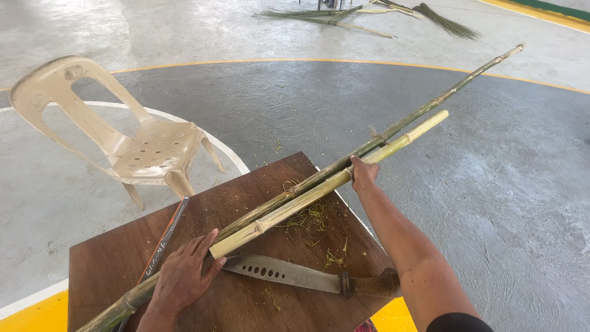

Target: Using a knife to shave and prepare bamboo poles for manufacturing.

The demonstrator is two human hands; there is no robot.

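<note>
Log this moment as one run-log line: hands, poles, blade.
left hand: resting on long green bamboo pole | right hand: gripping short pale bamboo pole | machete: flat on wooden table, untouched

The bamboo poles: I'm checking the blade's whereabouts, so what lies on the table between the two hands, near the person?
In the head view, a large knife lies flat on the wooden table, between the left hand and the right forearm, beside the bamboo poles. The right hand grips the poles farther out.

Two bamboo poles lie side by side, diagonal across the wooden table — the short pale bamboo pole (326, 190) peeled, the long green bamboo pole (369, 144) reaching far past the edge.
</note>
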